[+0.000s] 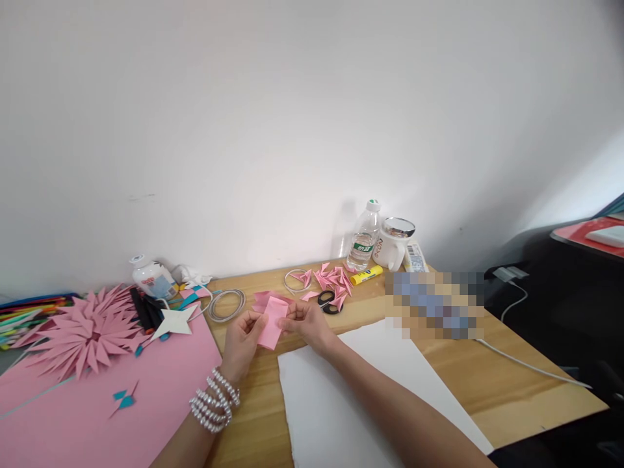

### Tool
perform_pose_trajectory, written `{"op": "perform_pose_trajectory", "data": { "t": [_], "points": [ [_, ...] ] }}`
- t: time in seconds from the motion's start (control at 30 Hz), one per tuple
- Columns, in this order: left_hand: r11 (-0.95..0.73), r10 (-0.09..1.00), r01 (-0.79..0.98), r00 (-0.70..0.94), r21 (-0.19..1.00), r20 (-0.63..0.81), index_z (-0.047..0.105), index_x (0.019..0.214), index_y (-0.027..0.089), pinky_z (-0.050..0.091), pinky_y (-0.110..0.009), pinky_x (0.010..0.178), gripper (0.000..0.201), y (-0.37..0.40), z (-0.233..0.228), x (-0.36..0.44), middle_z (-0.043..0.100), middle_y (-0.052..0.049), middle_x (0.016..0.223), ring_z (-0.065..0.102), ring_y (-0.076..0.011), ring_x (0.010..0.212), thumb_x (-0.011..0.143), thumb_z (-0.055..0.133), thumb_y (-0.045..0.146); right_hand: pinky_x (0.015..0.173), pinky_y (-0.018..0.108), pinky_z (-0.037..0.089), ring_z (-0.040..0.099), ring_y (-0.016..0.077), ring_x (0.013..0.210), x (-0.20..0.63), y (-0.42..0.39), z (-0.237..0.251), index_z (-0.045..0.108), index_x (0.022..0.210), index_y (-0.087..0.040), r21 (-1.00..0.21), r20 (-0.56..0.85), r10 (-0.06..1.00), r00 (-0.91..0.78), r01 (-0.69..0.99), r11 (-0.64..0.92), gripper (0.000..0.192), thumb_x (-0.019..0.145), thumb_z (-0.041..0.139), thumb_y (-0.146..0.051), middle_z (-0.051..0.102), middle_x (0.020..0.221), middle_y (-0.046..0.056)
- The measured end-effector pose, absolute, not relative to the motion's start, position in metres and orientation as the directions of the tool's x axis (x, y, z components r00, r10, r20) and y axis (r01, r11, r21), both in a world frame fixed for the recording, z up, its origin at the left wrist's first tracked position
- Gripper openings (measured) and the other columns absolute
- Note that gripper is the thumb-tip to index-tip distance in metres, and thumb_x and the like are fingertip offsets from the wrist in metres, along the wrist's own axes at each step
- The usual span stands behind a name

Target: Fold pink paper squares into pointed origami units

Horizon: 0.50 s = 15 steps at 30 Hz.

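Note:
Between my two hands is a small rectangle of pink paper [273,323], held tilted above the table. My left hand [247,335] pinches its left edge between thumb and fingers. On the opposite edge, my right hand [305,323] pinches it too. More pink paper [266,299] shows just behind the held piece. A heap of folded pink paper pieces [334,279] lies beyond my right hand, with black-handled scissors [331,303] beside it. Below my right forearm lies a large white sheet [331,396].
A yellow glue stick [366,275], water bottle [364,237] and white mug [391,246] stand or lie at the back. On the left are a spiky pink paper flower [92,335], a white paper star [174,323], pink sheets [160,409] and a coiled cable [227,305].

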State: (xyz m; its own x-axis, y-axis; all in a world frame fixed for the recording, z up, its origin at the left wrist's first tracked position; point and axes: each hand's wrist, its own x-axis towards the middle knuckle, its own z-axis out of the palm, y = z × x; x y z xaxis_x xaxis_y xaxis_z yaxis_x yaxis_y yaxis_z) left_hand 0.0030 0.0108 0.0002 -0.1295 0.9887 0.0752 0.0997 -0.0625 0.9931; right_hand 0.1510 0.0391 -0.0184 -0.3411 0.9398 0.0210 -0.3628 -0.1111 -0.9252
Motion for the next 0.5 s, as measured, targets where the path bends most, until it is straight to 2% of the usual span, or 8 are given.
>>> {"op": "perform_pose_trajectory", "data": {
  "t": [0.27,0.5],
  "points": [
    [-0.094,0.993,0.2,-0.047,0.975,0.105,0.058,0.066,0.013,0.04,-0.021,0.05,0.021,0.0115,0.0018,-0.0034,0.058,0.0,0.061,0.051,-0.0113,0.055,0.068,0.062,0.034,0.059,0.025,0.047,0.056,0.0105,0.057,0.1544,0.0384,-0.0131,0.056,0.061,-0.014,-0.899,-0.039,0.923,-0.382,-0.389,-0.2,0.031,0.053,0.074,-0.038,0.062,0.062,0.0],
    [-0.094,0.994,0.212,-0.04,0.973,0.105,0.058,0.067,0.014,0.041,-0.022,0.051,0.019,0.0113,0.0005,-0.0038,0.059,0.0,0.062,0.052,-0.0117,0.056,0.069,0.061,0.033,0.059,0.024,0.046,0.054,0.0087,0.054,0.1534,0.04,-0.0186,0.055,0.057,-0.014,-0.878,-0.063,0.937,-0.344,-0.427,-0.215,0.029,0.054,0.074,-0.036,0.06,0.059,-0.002]
  ]
}}
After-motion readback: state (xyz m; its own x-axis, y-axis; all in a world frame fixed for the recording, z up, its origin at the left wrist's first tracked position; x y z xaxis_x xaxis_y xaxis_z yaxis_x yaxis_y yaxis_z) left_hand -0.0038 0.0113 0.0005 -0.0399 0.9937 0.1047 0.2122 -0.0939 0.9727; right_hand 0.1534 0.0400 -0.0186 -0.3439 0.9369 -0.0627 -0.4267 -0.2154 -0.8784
